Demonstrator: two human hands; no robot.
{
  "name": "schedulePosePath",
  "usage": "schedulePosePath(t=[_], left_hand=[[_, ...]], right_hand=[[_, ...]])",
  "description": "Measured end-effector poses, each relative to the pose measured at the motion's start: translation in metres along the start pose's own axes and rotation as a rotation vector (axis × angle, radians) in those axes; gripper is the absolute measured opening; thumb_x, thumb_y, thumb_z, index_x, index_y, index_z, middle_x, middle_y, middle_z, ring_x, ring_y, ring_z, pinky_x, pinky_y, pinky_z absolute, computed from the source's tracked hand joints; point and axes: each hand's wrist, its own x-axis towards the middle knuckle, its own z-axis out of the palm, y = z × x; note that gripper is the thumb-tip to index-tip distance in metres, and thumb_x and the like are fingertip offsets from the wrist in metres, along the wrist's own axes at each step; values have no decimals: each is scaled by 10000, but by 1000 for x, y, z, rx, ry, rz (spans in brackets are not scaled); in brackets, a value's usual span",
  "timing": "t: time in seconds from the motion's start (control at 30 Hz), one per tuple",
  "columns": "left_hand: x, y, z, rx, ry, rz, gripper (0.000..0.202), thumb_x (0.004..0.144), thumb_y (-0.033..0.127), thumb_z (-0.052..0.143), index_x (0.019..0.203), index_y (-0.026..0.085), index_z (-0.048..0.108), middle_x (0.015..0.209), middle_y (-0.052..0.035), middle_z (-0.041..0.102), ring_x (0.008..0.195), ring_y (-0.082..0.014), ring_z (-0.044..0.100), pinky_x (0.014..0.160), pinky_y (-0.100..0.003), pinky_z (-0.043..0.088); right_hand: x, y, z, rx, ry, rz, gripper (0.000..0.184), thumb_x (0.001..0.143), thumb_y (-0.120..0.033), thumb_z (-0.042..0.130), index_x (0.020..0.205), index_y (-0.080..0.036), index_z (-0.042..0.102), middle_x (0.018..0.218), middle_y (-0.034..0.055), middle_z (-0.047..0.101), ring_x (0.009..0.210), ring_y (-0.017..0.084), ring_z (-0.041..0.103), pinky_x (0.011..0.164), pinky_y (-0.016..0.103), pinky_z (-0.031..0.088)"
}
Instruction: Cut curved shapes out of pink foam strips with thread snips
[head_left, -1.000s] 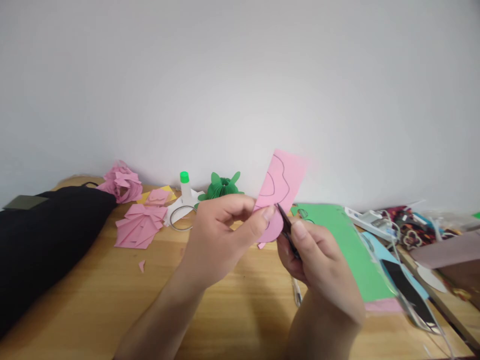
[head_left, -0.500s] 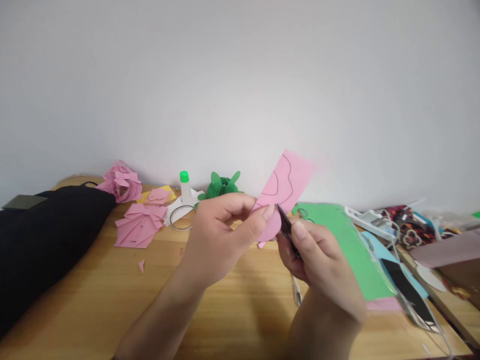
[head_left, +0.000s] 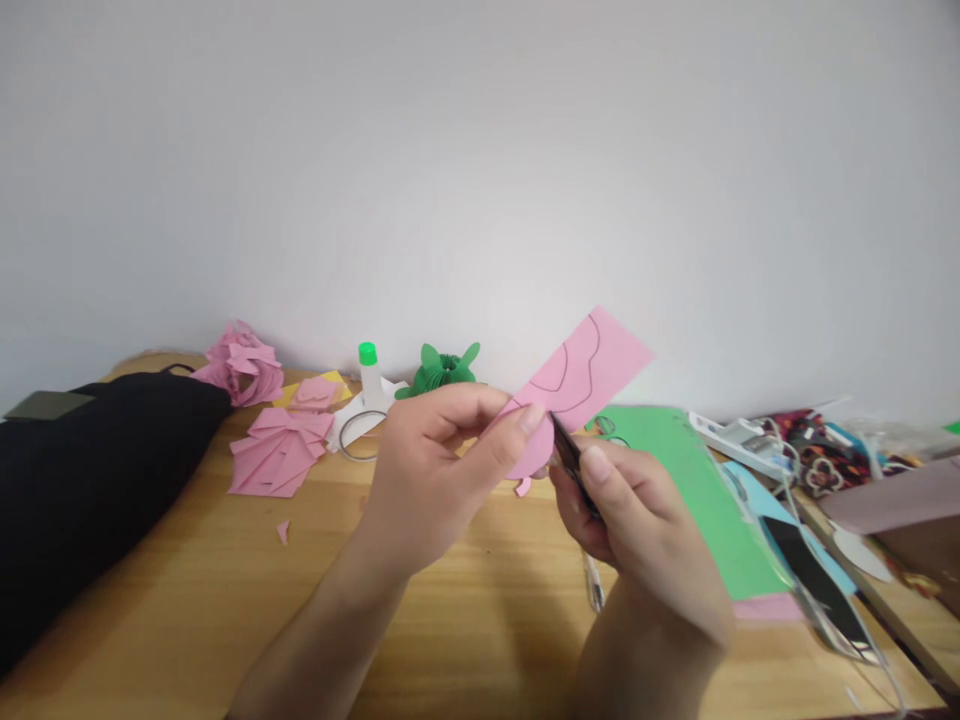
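Observation:
Between thumb and fingers, my left hand [head_left: 442, 470] pinches a strip of pink paper [head_left: 574, 370] with curved dark outlines drawn on it. The strip slants up to the right, and its lower end is cut round. My right hand [head_left: 630, 500] is closed around dark scissors [head_left: 571, 462], their handles mostly hidden in the fingers. The scissor tips meet the paper's lower edge, close to my left thumb. A small pink scrap [head_left: 523, 487] lies on the table just under the hands.
Pink folded papers [head_left: 279, 455], a glue stick [head_left: 369, 370], a metal ring [head_left: 352, 437] and a green paper piece [head_left: 442, 370] stand behind. Black fabric [head_left: 97, 470] covers the left. Green sheets [head_left: 697, 500], a power strip [head_left: 739, 440] and a phone-like dark object [head_left: 814, 585] lie right.
The upper end of the pink strip has swung to the right and tilted lower. Both hands have stayed nearly in place, with the scissors still at the paper's edge.

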Motion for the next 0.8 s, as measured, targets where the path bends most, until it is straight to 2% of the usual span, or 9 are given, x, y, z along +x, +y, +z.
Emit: schedulePosePath(t=[0.53, 0.8], left_hand=[[0, 2, 1, 8, -1, 9, 263, 878, 200, 626, 618, 197, 662, 563, 31, 656, 532, -101, 621, 538, -202, 529], [-1, 1, 4, 8, 59, 55, 287, 871, 177, 609, 587, 200, 651, 534, 33, 639, 514, -105, 597, 522, -219, 511]], right_hand=[[-2, -3, -1, 5, -8, 6, 496, 972, -528, 481, 595, -209, 437, 465, -69, 323, 395, 72, 231, 350, 219, 198], [-2, -3, 1, -22, 9, 26, 495, 965, -544, 473, 594, -218, 431, 462, -66, 323, 393, 79, 227, 349, 229, 216]])
